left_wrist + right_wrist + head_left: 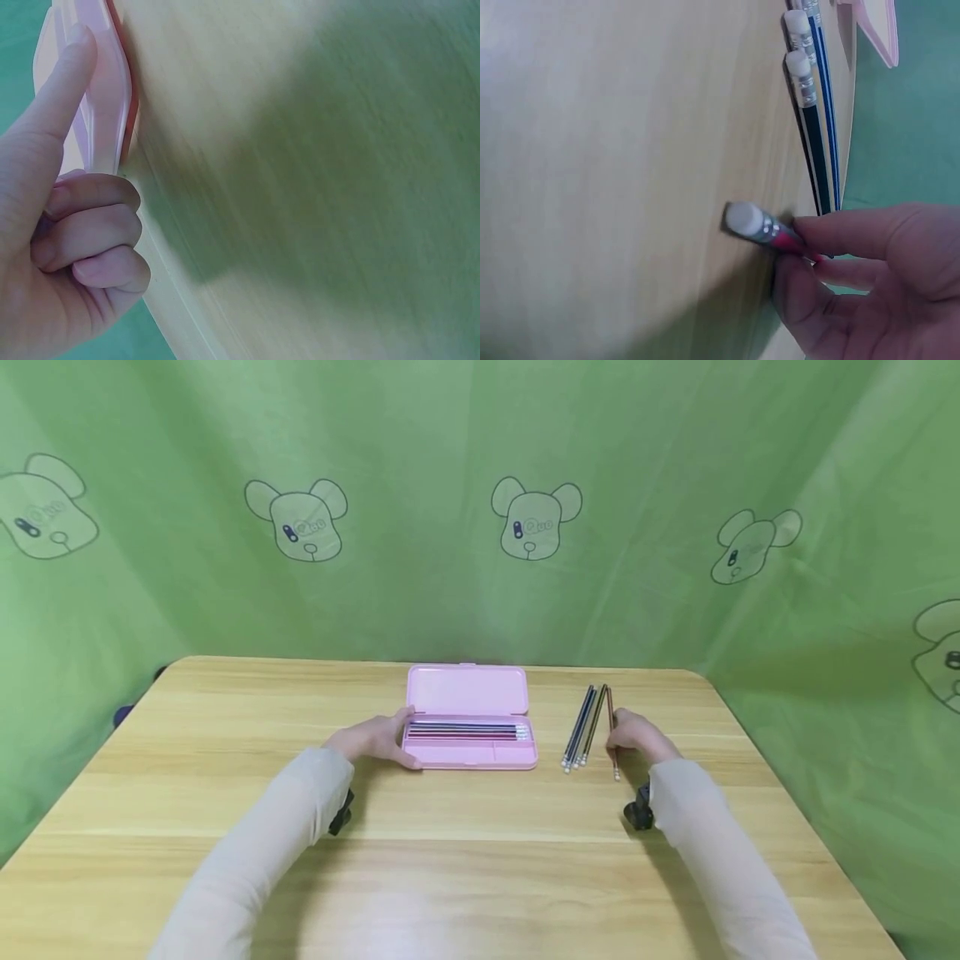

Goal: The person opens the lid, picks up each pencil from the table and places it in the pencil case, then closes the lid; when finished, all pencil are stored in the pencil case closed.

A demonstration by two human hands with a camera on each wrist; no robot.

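Observation:
A pink pencil case (450, 755) lies on the table with its lid (468, 690) folded back. Several pencils (465, 731) lie lengthwise in its rear compartment, white erasers to the right. My left hand (375, 740) holds the case's left end between thumb and index finger; the left wrist view shows the thumb (64, 86) along the case and the other fingers curled. To the right, my right hand (639, 735) pinches a red pencil (782, 238) between thumb and fingers. Its white eraser end points towards me, close to the tabletop. The hand covers its middle.
Just left of my right hand, several dark and blue-striped pencils (579, 727) lie in a loose group, erasers towards me. A wooden table (465, 877) carries everything. Behind it and along both sides hangs a green curtain (420, 585) with printed bear heads.

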